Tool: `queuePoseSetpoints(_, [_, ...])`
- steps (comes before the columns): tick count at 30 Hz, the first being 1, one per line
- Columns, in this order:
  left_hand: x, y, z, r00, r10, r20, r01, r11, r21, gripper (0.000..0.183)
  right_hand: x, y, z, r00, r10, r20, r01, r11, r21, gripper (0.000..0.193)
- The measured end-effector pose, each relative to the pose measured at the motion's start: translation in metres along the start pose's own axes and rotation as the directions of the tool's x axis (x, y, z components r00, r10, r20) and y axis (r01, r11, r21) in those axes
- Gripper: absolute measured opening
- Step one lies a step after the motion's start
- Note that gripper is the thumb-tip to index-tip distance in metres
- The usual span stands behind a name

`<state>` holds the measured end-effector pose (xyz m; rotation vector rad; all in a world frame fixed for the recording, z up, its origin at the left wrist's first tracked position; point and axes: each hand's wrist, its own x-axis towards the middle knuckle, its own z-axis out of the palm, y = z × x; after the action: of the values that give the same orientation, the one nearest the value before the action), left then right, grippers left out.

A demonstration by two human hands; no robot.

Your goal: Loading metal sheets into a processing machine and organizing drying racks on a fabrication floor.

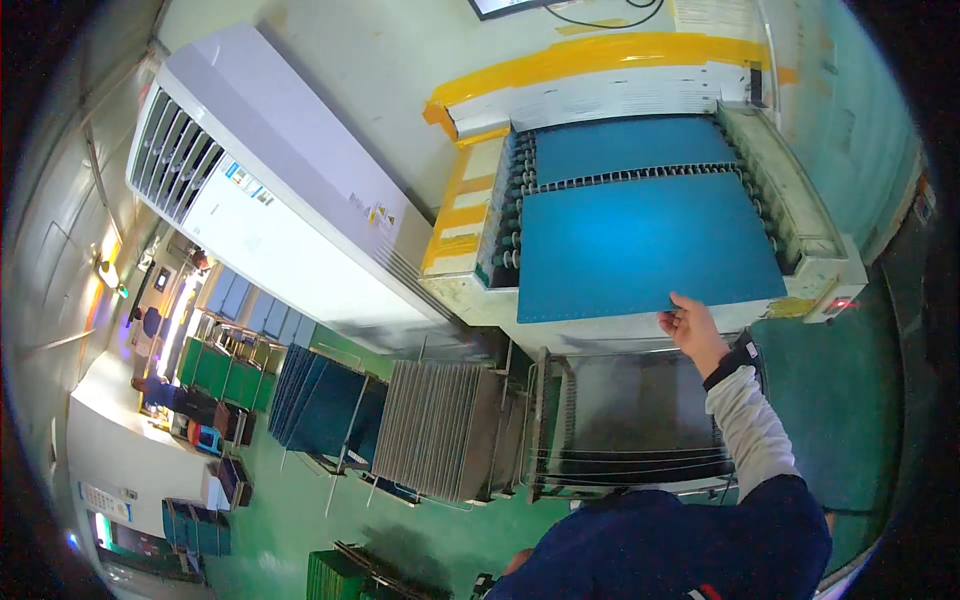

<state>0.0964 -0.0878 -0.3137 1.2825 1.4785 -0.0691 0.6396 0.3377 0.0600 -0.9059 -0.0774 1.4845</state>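
My right hand (692, 330) is at the near edge of a flat blue panel (640, 240), its fingers closed on that edge. The panel lies on the roller bed of a conveyor machine and reaches out over its front lip. A second blue panel (630, 145) lies behind it on the rollers (513, 215). Of my left side only a small patch of skin (518, 560) shows at the lower edge, beside my dark blue top; its fingers are hidden.
Below the machine's front (620, 338) stands a wire-slotted rack (540, 430). Left of it, other racks hold grey panels (430, 430) and dark blue panels (320, 400). A tall white air conditioner (300, 220) stands left of the machine. Green panels (335, 575) sit near the bottom.
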Motion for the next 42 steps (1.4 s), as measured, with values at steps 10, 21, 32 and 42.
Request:
queuePoseSetpoints(10, [-0.004, -0.001, -0.004, 0.951, 0.290, -0.106, -0.268, 0.946, 0.184, 0.047, 0.014, -0.013, -0.006, 0.999, -0.038, -0.018, 0.038, 0.999, 0.022, 0.017])
queuePoseSetpoints(21, [-0.053, 0.095, -0.030, 0.989, -0.063, -0.135, 0.058, 0.998, -0.038, 0.039, -0.011, 0.011, -0.007, 0.930, 0.151, 0.335, 0.102, 0.771, -0.629, 0.033])
queuePoseSetpoints(32, [-0.022, 0.052, 0.001, 0.969, -0.026, -0.244, 0.051, 0.994, 0.097, 0.039, -0.108, 0.126, -0.084, 0.785, 0.575, 0.231, 0.371, -0.137, -0.919, 0.036])
queuePoseSetpoints(42, [-0.019, 0.057, -0.006, 0.953, -0.236, -0.189, 0.215, 0.969, -0.124, 0.041, -0.115, 0.137, -0.100, 0.832, 0.265, 0.487, 0.534, -0.148, -0.832, 0.034])
